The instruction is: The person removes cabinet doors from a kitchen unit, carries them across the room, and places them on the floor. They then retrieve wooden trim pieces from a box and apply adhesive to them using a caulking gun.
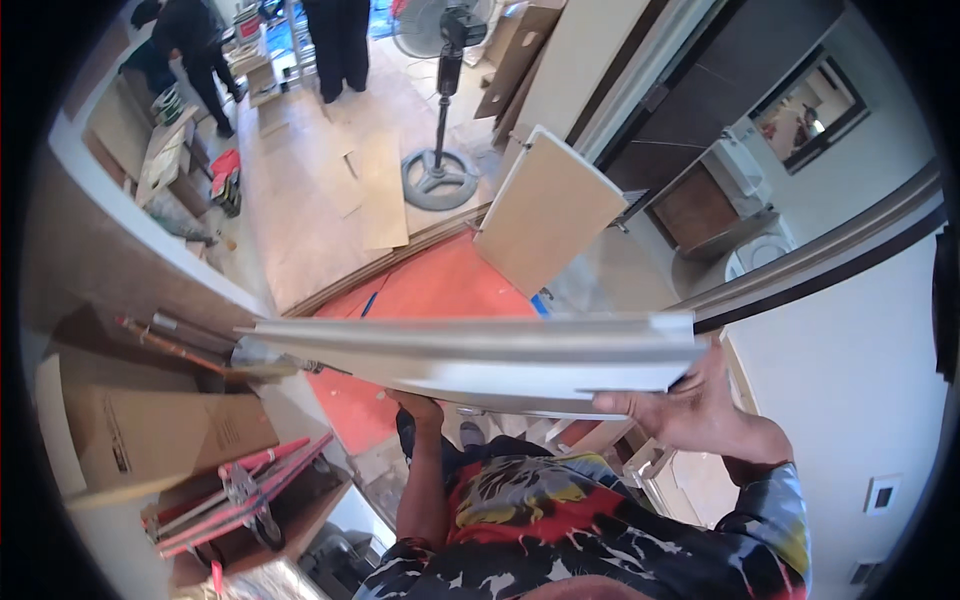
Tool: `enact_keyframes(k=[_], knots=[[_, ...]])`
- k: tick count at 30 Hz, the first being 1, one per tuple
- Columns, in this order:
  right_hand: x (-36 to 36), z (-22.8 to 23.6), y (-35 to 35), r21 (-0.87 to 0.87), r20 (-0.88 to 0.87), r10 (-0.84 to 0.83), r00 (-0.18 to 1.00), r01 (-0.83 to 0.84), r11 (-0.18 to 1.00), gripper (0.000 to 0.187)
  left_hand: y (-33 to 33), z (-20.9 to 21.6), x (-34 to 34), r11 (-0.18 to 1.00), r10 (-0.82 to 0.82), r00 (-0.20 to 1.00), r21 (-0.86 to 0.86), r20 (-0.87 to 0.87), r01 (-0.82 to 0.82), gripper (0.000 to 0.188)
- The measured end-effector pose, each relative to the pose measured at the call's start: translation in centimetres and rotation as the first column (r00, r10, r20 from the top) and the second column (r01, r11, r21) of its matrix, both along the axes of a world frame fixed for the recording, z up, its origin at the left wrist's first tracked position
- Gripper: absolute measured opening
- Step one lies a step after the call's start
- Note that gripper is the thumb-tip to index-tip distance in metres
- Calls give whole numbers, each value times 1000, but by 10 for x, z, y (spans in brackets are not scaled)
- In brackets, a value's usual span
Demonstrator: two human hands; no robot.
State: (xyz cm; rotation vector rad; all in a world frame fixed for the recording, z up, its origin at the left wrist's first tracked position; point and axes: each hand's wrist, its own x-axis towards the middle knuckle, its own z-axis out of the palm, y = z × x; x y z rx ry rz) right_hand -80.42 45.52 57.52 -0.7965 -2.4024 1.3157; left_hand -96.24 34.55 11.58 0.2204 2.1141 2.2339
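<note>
Looks about midway through the handling of a long white board (480, 375): picked up and held clear of the floor, but not set down, leaned or fastened anywhere in view. Left undone, judging from that alone: finding a resting place and releasing both ends.

Gripping the right end with the right hand (690, 405), closed rather than spread, thumb laid along the near face and the other fingers bent round behind. Holding the near lower edge with the left hand (418, 405), partly curled, well apart from the right, most fingers hidden by the board. Carrying nothing else in either.

Held crosswise in front of the patterned shirt (540, 500), roughly level, above the orange floor sheet (430, 290). Looks white to light grey, narrow for its length and straight-edged, with ridges or steps running lengthwise. Blurred along the upper side; could be one shaped piece or several strips stacked, hard to tell from here.

Surrounded by building clutter: to the left, a cardboard box (190, 430) and a red hand cart (240, 499); beyond, a wooden panel (550, 215) standing tilted and, past that, a fan (449, 80).
</note>
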Motion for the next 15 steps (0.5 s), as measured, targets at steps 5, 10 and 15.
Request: enact_keyframes(k=[5,10,15], knots=[[-63,-4,75,305,-194,-151,969,206,930,39,73,71,-86,995,-52,985,87,164,38,52],[-79,-121,194,-19,224,-488,843,505,863,57,96,133,-183,889,-400,793,-17,460,458,72],[-81,-318,172,-227,190,-771,608,791,569,55,145,92,-242,473,-374,848,-708,377,524,75]])
